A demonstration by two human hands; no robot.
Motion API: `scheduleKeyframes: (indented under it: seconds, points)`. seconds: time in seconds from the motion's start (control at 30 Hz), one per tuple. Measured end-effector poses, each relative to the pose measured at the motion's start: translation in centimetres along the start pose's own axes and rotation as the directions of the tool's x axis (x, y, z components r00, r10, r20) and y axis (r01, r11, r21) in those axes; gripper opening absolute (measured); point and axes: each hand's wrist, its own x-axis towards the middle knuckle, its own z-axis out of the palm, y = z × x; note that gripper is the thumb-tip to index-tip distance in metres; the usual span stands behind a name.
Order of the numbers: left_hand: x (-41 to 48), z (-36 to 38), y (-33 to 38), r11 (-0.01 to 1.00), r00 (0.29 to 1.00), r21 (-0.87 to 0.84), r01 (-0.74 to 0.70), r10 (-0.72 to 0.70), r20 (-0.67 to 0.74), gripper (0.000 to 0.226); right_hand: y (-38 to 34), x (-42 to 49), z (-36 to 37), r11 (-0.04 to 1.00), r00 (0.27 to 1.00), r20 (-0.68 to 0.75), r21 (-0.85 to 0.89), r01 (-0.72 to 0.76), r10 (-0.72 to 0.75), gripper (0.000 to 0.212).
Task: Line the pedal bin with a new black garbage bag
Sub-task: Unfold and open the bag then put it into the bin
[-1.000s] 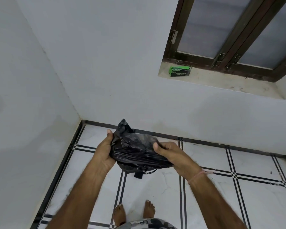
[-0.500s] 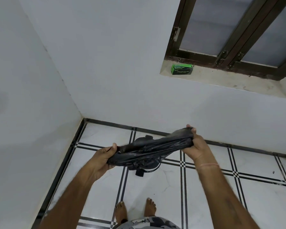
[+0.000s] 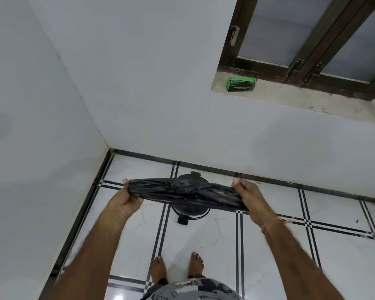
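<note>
A: What've I got, left to right?

B: Left hand [image 3: 126, 199] is closed on the left end of the black garbage bag [image 3: 186, 192], thumb on top, fingers curled under.

A: And between my grips?

B: Bag runs as a flat, bunched band from one fist to the other, roughly level, pulled fairly taut. I'd say I'm holding it wide like that to stretch out the folds before finding the mouth. It's not open yet.

A: Bin?

B: Pedal bin [image 3: 189, 210] sits on the tiled floor [image 3: 204, 239] directly below the mid-span of the bag, mostly hidden behind it; pedal pokes out on the near side, toward my feet. Can't tell if the lid's up. Keeping the bag centred over it prob saves a reposition later.

A: Right side?

B: Right hand [image 3: 250, 199] clamps the right end, thumb up top. Beyond that grip, up on the window sill [image 3: 290, 100], a green box [image 3: 240, 84], well apart from the bag.
</note>
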Motion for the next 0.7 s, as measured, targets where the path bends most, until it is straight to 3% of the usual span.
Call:
scheduleKeyframes:
  seconds: [0.07, 0.13, 0.17, 0.23, 0.33, 0.43, 0.57, 0.63, 0.7]
  points:
    - [0.6, -0.2, 0.8, 0.997, 0.999, -0.074, 0.018, -0.020, -0.038, 0.032, 0.2, -0.2, -0.4, 0.997, 0.965, 0.249, -0.037, -0.075, 0.082, 0.042]
    - [1.2, -0.5, 1.6, 0.996, 0.997, -0.085, 0.009, -0.016, -0.079, 0.027, 0.1, -0.5, -1.0, 0.971, 0.903, 0.418, 0.157, -0.179, 0.099, 0.042]
    - [1.3, -0.6, 1.8, 0.998, 0.995, -0.061, 0.004, -0.010, -0.098, 0.021, -0.1, -0.4, -1.3, 0.924, 0.900, 0.428, 0.308, -0.227, 0.078, 0.044]
    - [1.6, -1.2, 1.7, 1.000, 0.993, 0.000, -0.003, 0.003, -0.117, 0.011, -0.5, -0.2, -1.4, 0.801, 0.951, 0.305, 0.558, -0.217, 0.045, 0.040]
    - [1.9, -2.4, 0.5, 0.992, 0.999, 0.123, -0.040, 0.039, 0.006, 0.020, -1.2, 0.7, -0.8, 0.684, 0.990, 0.118, 0.716, -0.140, 0.079, 0.035]
    - [1.5, -3.5, -0.3, 0.942, 0.978, 0.319, -0.104, 0.037, 0.207, 0.031, -1.6, 1.8, -0.6, 0.753, 0.993, 0.022, 0.650, -0.104, 0.118, 0.047]
    - [1.6, -4.6, -1.0, 0.837, 0.946, 0.519, -0.175, -0.003, 0.324, 0.041, -1.5, 1.8, 0.0, 0.902, 0.984, -0.031, 0.405, -0.147, 0.175, 0.089]
    - [1.3, -3.0, -1.9, 0.759, 0.952, 0.612, -0.224, 0.036, 0.303, 0.044, -2.0, 2.1, 1.4, 0.950, 0.975, 0.037, 0.223, -0.220, 0.217, 0.088]
    - [0.2, 1.1, -2.3, 0.680, 0.943, 0.665, -0.308, 0.125, 0.308, 0.039, -4.6, 3.0, 3.6, 0.986, 0.986, 0.027, -0.025, -0.164, 0.165, 0.074]
